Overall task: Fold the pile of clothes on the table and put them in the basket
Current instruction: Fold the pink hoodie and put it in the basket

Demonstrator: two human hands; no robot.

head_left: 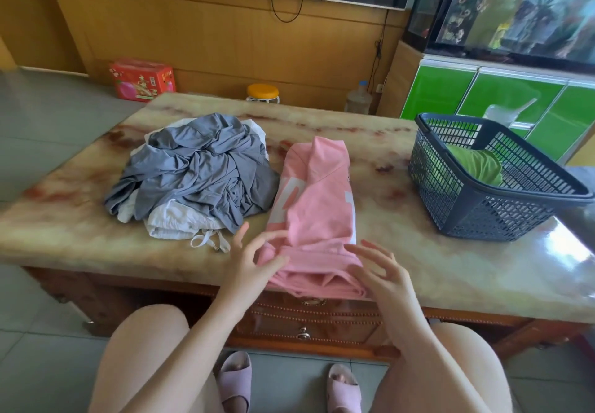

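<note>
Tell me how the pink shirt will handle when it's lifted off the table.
Probably floppy: the pink shirt lies in soft, creased layers, so its folds may fall open unless supported underneath. Likely light too, since the fabric looks thin.

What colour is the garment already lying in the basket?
The garment is green, seen best in the head view, inside the dark blue basket.

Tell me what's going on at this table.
A person is folding laundry. The left hand and right hand are open over the near end of a partly folded pink shirt on the marble table. A crumpled pile of grey and white clothes lies beside it, unfolded. The dark basket already holds one green garment.
</note>
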